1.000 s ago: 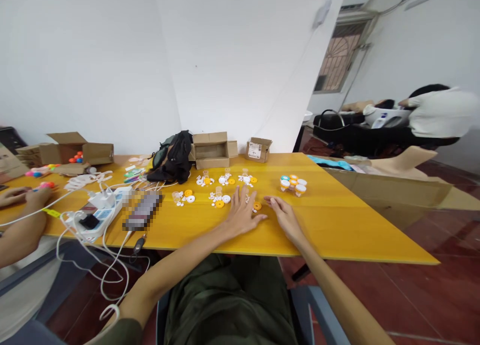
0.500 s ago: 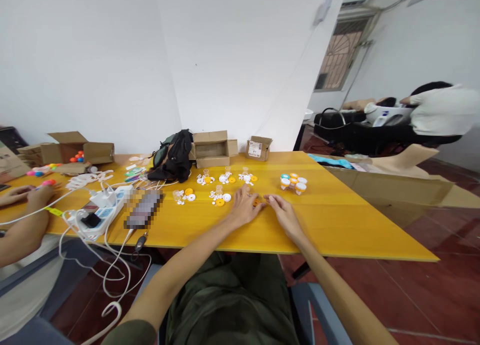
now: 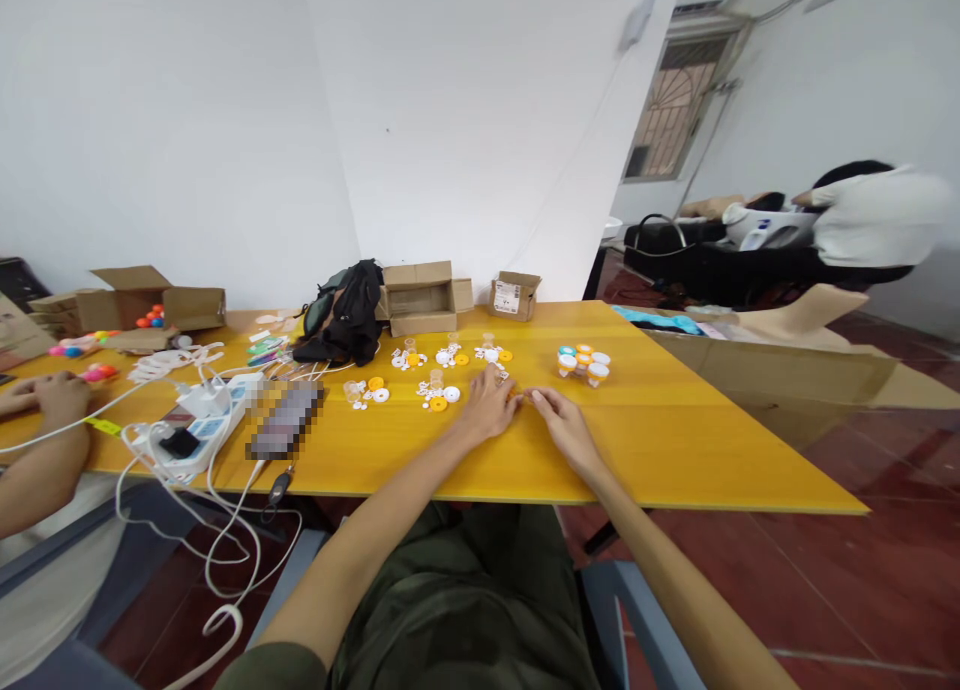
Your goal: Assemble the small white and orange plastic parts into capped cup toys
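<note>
My left hand [image 3: 487, 406] rests on the yellow table [image 3: 675, 450] with its fingers curled over a small orange cap [image 3: 515, 397] that barely shows. My right hand [image 3: 564, 426] lies beside it, fingers stretched flat, fingertips touching the left hand's. Just beyond the left hand lie small clear vials with loose white and orange caps [image 3: 439, 394]. Further right stands a cluster of capped vials [image 3: 583, 362].
More caps and vials [image 3: 409, 357] are scattered toward two cardboard boxes [image 3: 420, 298] and a black bag [image 3: 345, 315]. A white power strip [image 3: 202, 422] with tangled cables lies left. Another person's hands [image 3: 45, 398] work at the far left; someone in white [image 3: 877, 215] sits at the back right.
My left hand went from flat and spread to curled over the orange cap. My right hand slid forward until its fingertips met the left hand.
</note>
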### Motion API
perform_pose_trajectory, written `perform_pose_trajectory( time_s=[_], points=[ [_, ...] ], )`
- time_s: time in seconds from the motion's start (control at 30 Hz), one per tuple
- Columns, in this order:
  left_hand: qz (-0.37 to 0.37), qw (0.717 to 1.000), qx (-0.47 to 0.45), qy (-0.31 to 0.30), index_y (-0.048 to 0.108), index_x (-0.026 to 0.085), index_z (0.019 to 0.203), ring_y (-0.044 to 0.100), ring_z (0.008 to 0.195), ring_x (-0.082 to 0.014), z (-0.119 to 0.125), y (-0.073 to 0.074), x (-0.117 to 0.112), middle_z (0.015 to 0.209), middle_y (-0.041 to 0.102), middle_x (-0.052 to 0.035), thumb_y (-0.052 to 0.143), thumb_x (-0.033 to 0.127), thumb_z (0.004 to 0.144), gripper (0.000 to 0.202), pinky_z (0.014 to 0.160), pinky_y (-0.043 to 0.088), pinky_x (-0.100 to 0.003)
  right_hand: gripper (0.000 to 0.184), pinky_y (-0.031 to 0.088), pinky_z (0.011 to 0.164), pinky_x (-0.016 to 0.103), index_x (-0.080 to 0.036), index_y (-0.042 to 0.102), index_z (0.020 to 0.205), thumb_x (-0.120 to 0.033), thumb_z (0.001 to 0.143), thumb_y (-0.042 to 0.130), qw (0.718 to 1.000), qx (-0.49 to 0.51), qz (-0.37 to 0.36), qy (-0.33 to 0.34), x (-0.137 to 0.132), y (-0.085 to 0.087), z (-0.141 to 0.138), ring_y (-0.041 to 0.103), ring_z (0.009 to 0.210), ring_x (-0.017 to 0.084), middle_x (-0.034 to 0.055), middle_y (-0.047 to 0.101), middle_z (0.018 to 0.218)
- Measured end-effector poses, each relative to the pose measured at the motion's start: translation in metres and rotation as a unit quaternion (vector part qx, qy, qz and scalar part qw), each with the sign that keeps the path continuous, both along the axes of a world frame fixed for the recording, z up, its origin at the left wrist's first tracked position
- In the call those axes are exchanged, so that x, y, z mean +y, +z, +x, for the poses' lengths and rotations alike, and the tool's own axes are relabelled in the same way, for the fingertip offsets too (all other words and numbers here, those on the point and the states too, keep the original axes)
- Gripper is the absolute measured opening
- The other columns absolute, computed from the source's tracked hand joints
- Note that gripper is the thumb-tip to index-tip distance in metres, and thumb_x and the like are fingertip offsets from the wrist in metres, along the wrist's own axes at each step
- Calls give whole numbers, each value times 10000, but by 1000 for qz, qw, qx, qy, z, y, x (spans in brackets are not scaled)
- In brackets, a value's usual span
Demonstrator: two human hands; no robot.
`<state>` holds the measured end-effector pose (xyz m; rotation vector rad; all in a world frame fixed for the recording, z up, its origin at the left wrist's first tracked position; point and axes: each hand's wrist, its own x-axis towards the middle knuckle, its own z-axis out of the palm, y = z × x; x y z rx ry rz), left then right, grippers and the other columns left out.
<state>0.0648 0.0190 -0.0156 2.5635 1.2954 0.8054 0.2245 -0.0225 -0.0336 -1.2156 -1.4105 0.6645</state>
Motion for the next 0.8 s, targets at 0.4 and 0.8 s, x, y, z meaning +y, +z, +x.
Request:
perform_pose_trajectory(
  time_s=[0.4,0.8],
  points=[
    [-41,996,-79,-20,431,260,1454,393,1456,-359,-10,-5,2,1528,336,-160,740,438,856,697,1193,357,-558,320,478,1074,533,-252,770,958,-175,790,509,992,-122,29,11,55,8,1,686,1131,312,87,775,1126],
    [-75,986,-147,-16,363,259,1469,541,1320,-345,-18,-4,7,1376,451,-137,832,481,765,875,1133,428,-538,298,553,968,479,-262,774,877,-184,843,488,985,-138,43,91,49,10,-5,732,965,269,56,797,980]
  ],
)
